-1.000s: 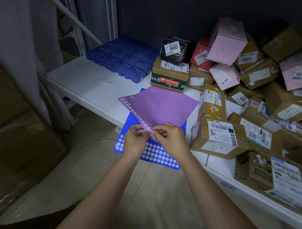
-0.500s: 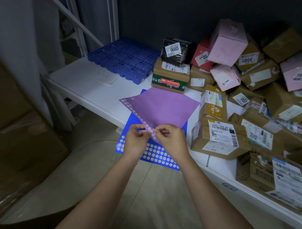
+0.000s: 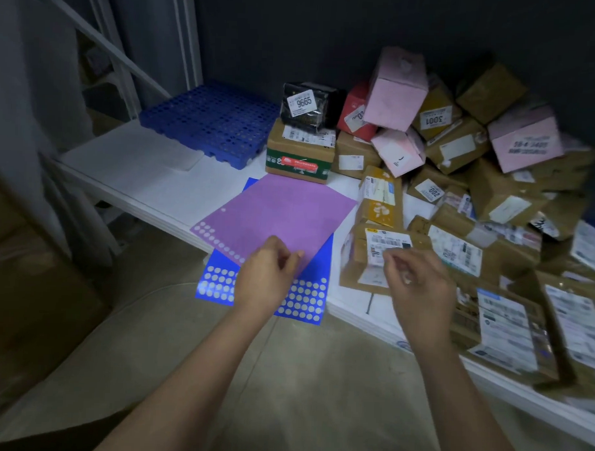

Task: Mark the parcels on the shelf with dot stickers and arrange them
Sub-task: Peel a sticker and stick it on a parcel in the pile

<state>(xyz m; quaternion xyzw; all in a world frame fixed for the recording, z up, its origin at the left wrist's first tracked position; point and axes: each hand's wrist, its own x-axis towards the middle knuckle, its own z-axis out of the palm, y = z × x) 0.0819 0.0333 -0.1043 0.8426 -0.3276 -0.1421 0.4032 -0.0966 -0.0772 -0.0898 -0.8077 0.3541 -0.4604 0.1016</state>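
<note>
Currently: our left hand (image 3: pixel 265 278) pinches purple sticker sheet (image 3: pixel 279 218) | right hand (image 3: pixel 419 283) curled, perhaps pinching a dot, blurred | parcels (image 3: pixel 459 183) unmarked, unarranged

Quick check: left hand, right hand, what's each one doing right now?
Left hand: pinches the near edge of the purple sticker sheet.
Right hand: fingers curled as if pinching; any sticker held cannot be told, blurred.

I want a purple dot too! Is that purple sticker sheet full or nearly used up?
Nearly used up. The purple paper sticker sheet shows dots only along its near left edge; the rest is bare.
</note>
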